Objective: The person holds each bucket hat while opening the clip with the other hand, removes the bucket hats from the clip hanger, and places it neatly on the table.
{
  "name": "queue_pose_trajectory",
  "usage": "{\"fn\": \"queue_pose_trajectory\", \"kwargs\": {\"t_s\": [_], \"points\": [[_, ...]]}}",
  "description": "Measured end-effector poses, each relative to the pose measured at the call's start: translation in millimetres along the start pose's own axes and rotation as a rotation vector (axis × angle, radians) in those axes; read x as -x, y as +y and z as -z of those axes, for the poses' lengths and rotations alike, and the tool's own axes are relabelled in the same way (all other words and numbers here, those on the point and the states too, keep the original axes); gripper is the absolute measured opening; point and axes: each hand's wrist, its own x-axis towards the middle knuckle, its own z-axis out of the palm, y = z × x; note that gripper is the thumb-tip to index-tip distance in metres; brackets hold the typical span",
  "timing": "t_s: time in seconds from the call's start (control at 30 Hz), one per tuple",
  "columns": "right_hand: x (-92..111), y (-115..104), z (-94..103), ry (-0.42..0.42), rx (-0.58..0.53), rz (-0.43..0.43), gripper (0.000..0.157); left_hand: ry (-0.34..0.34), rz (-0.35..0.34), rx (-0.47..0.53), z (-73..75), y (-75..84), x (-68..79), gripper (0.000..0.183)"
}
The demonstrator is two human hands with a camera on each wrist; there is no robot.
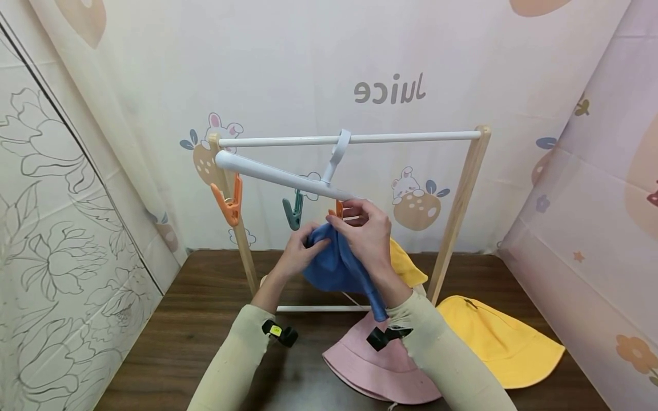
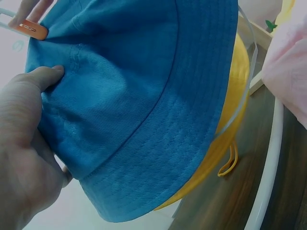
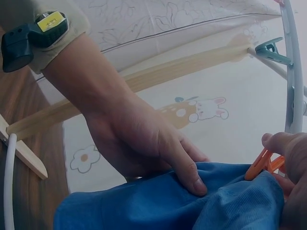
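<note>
A blue bucket hat (image 1: 336, 265) hangs below the white hanger (image 1: 277, 176), its brim drooping to the right. My left hand (image 1: 300, 251) pinches the hat's crown, with the thumb (image 2: 50, 76) lying on the cloth in the left wrist view. My right hand (image 1: 367, 231) grips an orange clip (image 3: 264, 165) between thumb and fingers. In the right wrist view the clip's jaws are at the fold of the hat's crown. A yellow hat (image 1: 406, 265) hangs behind the blue one, partly hidden by my right hand.
The hanger hooks over the white bar (image 1: 411, 137) of a wooden rack and tilts down to the right. From it hang another orange clip (image 1: 229, 202) and a green clip (image 1: 294, 210). A pink hat (image 1: 372, 365) and a yellow hat (image 1: 501, 345) lie on the dark table (image 1: 169, 342).
</note>
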Motion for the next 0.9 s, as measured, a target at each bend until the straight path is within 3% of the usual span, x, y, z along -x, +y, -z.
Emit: {"fn": "queue_pose_trajectory", "kwargs": {"t_s": [0.27, 0.53, 0.9], "points": [[-1, -1, 2.2, -0.016, -0.001, -0.012, 0.038, -0.021, 0.017, 0.011, 5.1, 0.8, 5.5, 0.041], [-1, -1, 2.9, -0.019, 0.011, -0.020, 0.039, -0.011, -0.079, 0.054, 11.9, -0.3, 9.8, 0.056], [0, 0, 2.0, -0.016, -0.002, -0.015, 0.038, -0.010, -0.170, 0.034, 10.9, -3.1, 11.7, 0.052]]}}
